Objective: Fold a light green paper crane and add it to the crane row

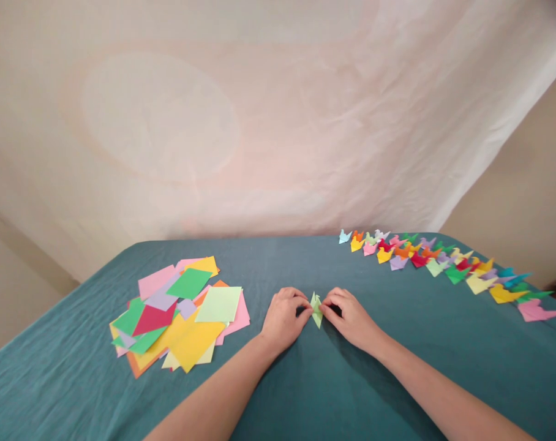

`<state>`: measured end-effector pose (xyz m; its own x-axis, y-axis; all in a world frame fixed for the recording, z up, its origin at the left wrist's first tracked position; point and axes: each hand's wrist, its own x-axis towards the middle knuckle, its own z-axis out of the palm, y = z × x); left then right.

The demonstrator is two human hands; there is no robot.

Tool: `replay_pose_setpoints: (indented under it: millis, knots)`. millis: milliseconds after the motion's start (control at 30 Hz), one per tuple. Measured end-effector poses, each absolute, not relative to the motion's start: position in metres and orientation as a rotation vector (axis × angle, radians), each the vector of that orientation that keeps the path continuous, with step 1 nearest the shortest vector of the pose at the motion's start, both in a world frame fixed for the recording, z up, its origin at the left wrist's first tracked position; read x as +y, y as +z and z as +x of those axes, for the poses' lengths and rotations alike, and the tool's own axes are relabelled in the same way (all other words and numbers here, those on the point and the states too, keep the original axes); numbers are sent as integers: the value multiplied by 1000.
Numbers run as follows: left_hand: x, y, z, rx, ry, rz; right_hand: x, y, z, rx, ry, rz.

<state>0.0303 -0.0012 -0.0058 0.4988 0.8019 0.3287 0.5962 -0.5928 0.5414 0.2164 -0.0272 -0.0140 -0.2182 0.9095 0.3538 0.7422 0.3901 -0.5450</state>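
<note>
A small, partly folded light green paper piece (316, 309) rests on the teal tablecloth (305, 380) in the middle. My left hand (285, 318) pinches its left side with curled fingers. My right hand (349, 317) pinches its right side the same way. Both forearms reach in from the bottom edge.
A loose pile of coloured square paper sheets (181, 312) lies to the left of my hands. A curved row of several folded paper cranes (443, 260) in many colours runs along the far right of the table. A pale cloth backdrop (259, 122) hangs behind.
</note>
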Motion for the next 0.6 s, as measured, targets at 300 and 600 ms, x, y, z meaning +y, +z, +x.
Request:
replay_pose_setpoints:
  millis: [300, 600]
  knots:
    - [-8, 3, 29, 1131, 777, 2570, -26, -18, 214, -2002, 304, -1475]
    - [-38, 14, 39, 1153, 534, 2976, -24, -21, 214, -2005, 303, -1492]
